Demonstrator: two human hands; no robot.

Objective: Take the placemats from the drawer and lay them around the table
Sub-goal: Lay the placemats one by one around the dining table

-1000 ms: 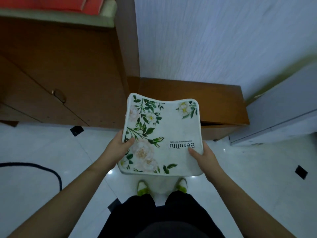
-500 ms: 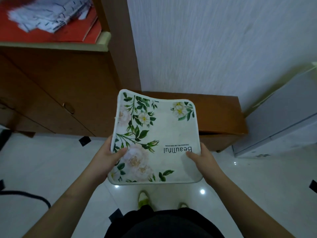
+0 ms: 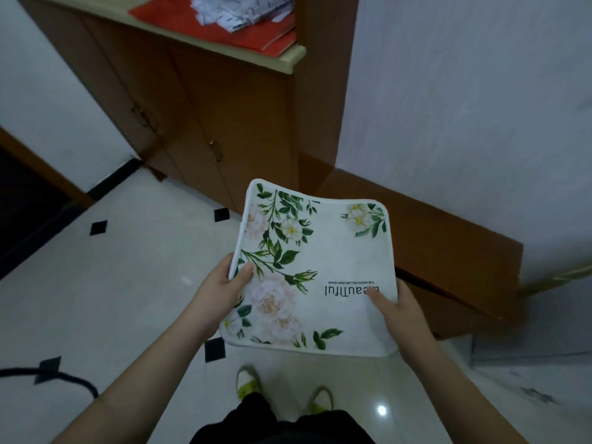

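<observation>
Room: a white textured wall (image 3: 464,91), with a white tiled floor (image 3: 112,283) set with small black diamond insets; I count five of them in sight.
Cupboard: a brown wooden cabinet (image 3: 224,116) with two small handles showing on its doors, and a pale ledge on top.
Low unit: a brown wooden chest (image 3: 432,238) against the wall, just behind the held mats.
On the ledge: red sheets (image 3: 266,36) with a pile of crumpled white papers (image 3: 237,8) lying on them.
Placemats: white floral placemats (image 3: 320,267), held out at waist height above the floor; how many are stacked I cannot tell.
Writing: upside down to the wearer, "Beautiful" in large letters, partly under a thumb, with "THE MOOD WILL BE VERY GOOD" in small print beside it.
Left hand (image 3: 217,296): thumb on top, fingers curled under the left edge, gripping.
Right hand (image 3: 400,315): thumb pressed on the print, fingers beneath the right edge, gripping.
Cable: one black cord (image 3: 64,378) curving over the floor at left.
Feet: two, in white and yellow-green shoes (image 3: 248,381).
</observation>
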